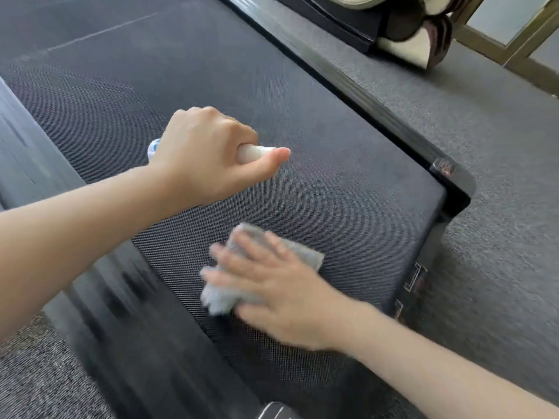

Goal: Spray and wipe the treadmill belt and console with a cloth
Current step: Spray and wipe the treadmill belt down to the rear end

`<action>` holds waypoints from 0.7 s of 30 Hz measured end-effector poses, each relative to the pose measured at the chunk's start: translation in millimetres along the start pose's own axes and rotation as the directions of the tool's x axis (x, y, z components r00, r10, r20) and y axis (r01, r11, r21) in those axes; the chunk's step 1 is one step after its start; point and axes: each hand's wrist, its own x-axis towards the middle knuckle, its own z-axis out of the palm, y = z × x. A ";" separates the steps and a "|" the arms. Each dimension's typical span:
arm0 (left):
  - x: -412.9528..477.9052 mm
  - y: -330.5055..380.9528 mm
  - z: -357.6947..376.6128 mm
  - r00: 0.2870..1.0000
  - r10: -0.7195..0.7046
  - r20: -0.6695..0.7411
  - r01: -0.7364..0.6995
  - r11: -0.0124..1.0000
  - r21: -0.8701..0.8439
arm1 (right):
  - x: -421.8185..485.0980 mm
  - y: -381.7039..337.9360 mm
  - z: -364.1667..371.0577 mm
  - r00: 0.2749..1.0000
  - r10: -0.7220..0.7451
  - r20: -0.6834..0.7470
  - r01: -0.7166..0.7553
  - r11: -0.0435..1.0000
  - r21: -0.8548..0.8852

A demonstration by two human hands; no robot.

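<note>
Left hand point(205, 152) round bottle point(255, 153), right hand point(278, 294) spread on cloth point(304, 252) atop belt point(348, 164); grey carpet point(499, 140)

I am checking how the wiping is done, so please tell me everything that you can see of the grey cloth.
The cloth is small, light grey and looks soft and fuzzy. It lies crumpled on the treadmill belt, near the belt's end. The right hand presses on it with straight, spread fingers and covers its middle; its edges show around the fingers. It is slightly blurred.

No legible text. Badge point(444, 170) at treadmill point(332, 140) rear corner blurred; spray bottle point(153, 148) print unreadable.
</note>
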 end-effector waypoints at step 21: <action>57.8 34.3 62.5 0.984 0.139 0.112 -0.137 0.990 -0.027 | -76.5 269.7 -50.9 0.367 0.909 -0.195 -0.909 0.396 0.131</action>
